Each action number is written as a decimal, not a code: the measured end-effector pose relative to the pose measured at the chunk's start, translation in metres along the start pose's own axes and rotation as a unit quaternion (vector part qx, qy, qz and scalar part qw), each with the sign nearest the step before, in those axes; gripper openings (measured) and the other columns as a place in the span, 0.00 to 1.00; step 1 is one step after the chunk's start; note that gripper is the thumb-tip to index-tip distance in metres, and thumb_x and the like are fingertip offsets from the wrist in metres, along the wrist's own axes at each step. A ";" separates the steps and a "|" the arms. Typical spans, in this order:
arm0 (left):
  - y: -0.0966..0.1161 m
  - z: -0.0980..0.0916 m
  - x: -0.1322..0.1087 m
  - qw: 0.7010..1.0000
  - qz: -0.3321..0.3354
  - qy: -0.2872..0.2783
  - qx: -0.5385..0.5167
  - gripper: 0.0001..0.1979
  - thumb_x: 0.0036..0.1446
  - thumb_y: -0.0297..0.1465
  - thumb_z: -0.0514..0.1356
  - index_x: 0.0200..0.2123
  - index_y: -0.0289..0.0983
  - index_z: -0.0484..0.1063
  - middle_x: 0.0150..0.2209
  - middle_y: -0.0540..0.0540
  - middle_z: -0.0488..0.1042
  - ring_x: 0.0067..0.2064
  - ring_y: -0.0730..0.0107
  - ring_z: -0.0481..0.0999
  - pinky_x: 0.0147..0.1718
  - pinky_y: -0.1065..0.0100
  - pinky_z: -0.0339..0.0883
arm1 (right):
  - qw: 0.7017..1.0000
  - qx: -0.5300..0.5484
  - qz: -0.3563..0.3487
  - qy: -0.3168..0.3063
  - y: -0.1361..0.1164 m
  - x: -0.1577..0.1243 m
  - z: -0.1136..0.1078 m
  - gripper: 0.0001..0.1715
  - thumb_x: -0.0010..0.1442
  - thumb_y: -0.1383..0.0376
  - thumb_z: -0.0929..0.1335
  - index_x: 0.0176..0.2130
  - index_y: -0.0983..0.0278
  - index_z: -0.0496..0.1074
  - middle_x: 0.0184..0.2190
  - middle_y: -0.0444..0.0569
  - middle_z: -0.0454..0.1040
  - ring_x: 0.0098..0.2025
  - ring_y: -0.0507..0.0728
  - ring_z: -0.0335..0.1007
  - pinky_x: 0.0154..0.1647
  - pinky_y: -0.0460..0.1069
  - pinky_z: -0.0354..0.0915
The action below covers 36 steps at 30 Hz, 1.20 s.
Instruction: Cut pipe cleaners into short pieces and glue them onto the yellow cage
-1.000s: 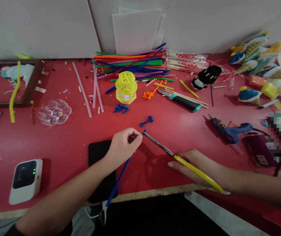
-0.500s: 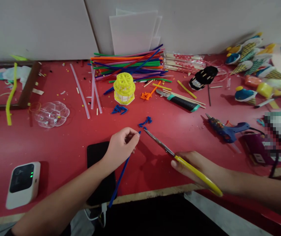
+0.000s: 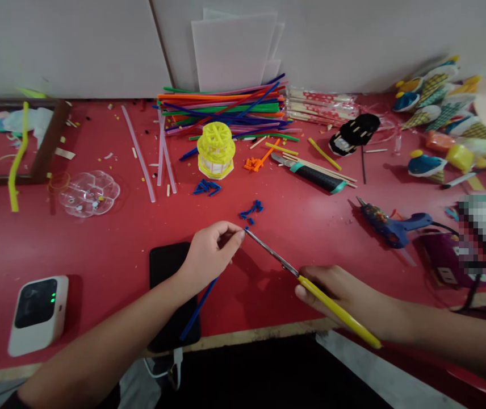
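My left hand (image 3: 212, 250) pinches a long blue straw (image 3: 198, 307) near its far end, the rest running back under my wrist toward the table's front edge. My right hand (image 3: 340, 295) grips yellow-handled scissors (image 3: 306, 279), whose metal blades meet at the straw's tip just beyond my left fingertips. Small cut blue straw pieces (image 3: 251, 210) lie just past the blades, with another little heap (image 3: 207, 187) farther back. A yellow straw-built tower (image 3: 216, 150) stands behind them on the red table (image 3: 110, 244).
A pile of coloured straws (image 3: 226, 108) lies at the back by white foam sheets. A black phone (image 3: 170, 284) and white device (image 3: 36, 312) sit at the front left, a clear dish (image 3: 89, 194) beyond. A blue glue gun (image 3: 392, 224), utility knife (image 3: 311, 173) and toys crowd the right.
The scissor blades have closed on the blue straw's tip. The straw is shorter in my left hand, and its rear end has moved forward along the table.
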<state>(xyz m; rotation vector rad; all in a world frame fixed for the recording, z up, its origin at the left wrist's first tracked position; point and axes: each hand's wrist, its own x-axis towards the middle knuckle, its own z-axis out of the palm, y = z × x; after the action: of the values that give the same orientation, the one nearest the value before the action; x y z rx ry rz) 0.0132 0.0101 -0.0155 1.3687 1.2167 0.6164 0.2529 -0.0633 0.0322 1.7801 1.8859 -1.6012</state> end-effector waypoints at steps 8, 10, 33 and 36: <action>0.004 -0.001 -0.001 1.000 -0.010 0.006 0.009 0.10 0.57 0.38 0.60 0.32 0.36 0.75 0.24 0.51 0.72 0.22 0.75 0.71 0.22 0.73 0.67 | 1.000 -0.004 0.022 -0.001 -0.001 0.004 0.001 0.43 0.56 0.25 0.52 0.25 0.60 0.58 0.23 0.44 0.61 0.26 0.52 0.53 0.27 0.50 0.53; 0.005 -0.001 -0.002 1.000 -0.010 0.016 0.022 0.09 0.56 0.36 0.60 0.32 0.36 0.75 0.24 0.50 0.74 0.24 0.75 0.71 0.23 0.73 0.67 | 1.000 -0.002 0.018 0.004 0.000 0.005 0.001 0.43 0.57 0.26 0.52 0.24 0.60 0.57 0.23 0.43 0.60 0.26 0.51 0.52 0.27 0.50 0.52; 0.005 0.000 0.000 1.000 -0.021 0.010 0.007 0.10 0.55 0.36 0.60 0.34 0.36 0.76 0.23 0.52 0.73 0.21 0.76 0.70 0.20 0.73 0.66 | 1.000 0.001 0.009 -0.008 0.007 0.005 0.001 0.40 0.59 0.28 0.55 0.25 0.60 0.58 0.22 0.42 0.60 0.25 0.50 0.51 0.26 0.49 0.51; 0.004 0.000 0.000 1.000 -0.022 0.010 0.010 0.11 0.55 0.36 0.60 0.34 0.36 0.77 0.23 0.52 0.73 0.21 0.76 0.70 0.20 0.74 0.66 | 1.000 -0.001 -0.004 -0.007 0.007 0.004 0.000 0.41 0.60 0.29 0.55 0.25 0.61 0.59 0.22 0.41 0.60 0.25 0.50 0.51 0.25 0.49 0.51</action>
<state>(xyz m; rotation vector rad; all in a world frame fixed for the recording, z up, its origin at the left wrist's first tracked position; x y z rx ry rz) 0.0143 0.0107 -0.0111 1.3505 1.2686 0.5897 0.2574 -0.0619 0.0248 1.7574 1.8898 -1.6110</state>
